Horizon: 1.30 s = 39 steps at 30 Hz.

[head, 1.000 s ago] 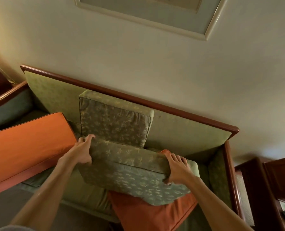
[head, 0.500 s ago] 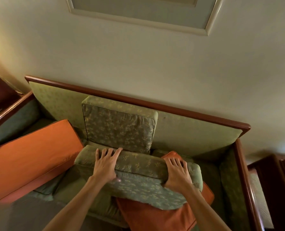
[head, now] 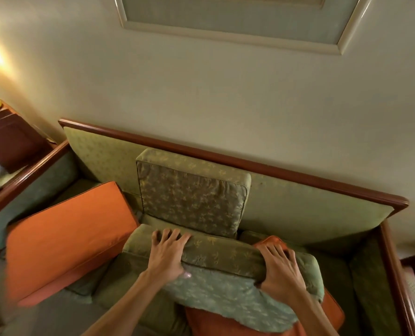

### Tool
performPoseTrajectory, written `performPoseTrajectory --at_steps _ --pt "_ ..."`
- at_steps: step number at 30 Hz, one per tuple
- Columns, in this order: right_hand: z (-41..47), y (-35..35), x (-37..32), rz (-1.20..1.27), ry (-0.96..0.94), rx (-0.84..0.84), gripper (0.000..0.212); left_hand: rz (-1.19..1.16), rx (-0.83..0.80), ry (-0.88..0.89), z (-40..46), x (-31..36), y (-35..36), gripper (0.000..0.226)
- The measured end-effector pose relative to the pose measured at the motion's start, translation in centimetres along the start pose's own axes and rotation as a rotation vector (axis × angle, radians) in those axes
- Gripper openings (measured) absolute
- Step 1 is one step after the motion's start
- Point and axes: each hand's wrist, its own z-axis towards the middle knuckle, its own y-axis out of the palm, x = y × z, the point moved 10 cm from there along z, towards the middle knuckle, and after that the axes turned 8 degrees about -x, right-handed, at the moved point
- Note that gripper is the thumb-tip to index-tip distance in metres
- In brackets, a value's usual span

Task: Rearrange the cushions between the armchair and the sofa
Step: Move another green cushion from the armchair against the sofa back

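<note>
a: left hand [head: 168, 254]?
b: fingers spread and curled over the top edge of the front cushion [head: 225, 275], thumb on its near face; it grips the cushion left of centre.

a: right hand [head: 281, 267]?
b: same hold near the right end of that top edge, fingers bent over the far side, thumb on the near face. both forearms enter from the bottom edge.

a: front cushion?
b: green, leaf-patterned, boxy. it stands on edge on the sofa [head: 298, 200] seat, tilted toward the viewer, top edge uppermost. its lower part overlaps an orange cushion [head: 225, 323] lying beneath and behind it; a corner of that orange one shows just beyond the right fingers.

a: behind it?
b: a back cushion [head: 191, 190], same green pattern, upright against the sofa back, close behind the left hand's fingers; whether they touch it cannot be told.

a: left part of the seat?
b: a large orange cushion [head: 65, 236], tilted, its upper corner close to the back cushion, its right edge beside the front cushion.

a: surroundings?
b: the sofa has a wooden rail [head: 225, 157] along back and arms. above, on the wall, the lower part of a framed picture [head: 238, 32]. far left, a dark wooden table [head: 10, 139], blurred.
</note>
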Motion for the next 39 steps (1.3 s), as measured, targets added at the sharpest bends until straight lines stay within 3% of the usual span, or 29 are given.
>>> performPoseTrajectory --at_steps 11,22,31,35,39 --pt "9.7 -6.5 -5.2 -0.034 0.019 0.055 0.069 0.002 -0.049 0.194 9.5 -7.4 -6.6 0.113" --pt "20.5 -4.7 -7.4 0.087 0.073 0.028 0.056 0.012 -0.05 0.22 18.7 -13.6 -9.0 0.106" --pt "27.0 -2.1 -3.2 0.104 0.175 -0.018 0.088 0.017 -0.124 0.182 25.7 -14.6 -4.2 0.116" --pt "30.3 -1.4 -1.6 0.004 0.238 -0.15 0.116 0.029 -0.19 0.182 29.3 -14.7 -4.0 0.13" --pt "31.7 -0.7 -1.1 -0.048 0.268 -0.137 0.119 0.04 -0.207 0.162 31.2 -14.9 -3.1 0.131"
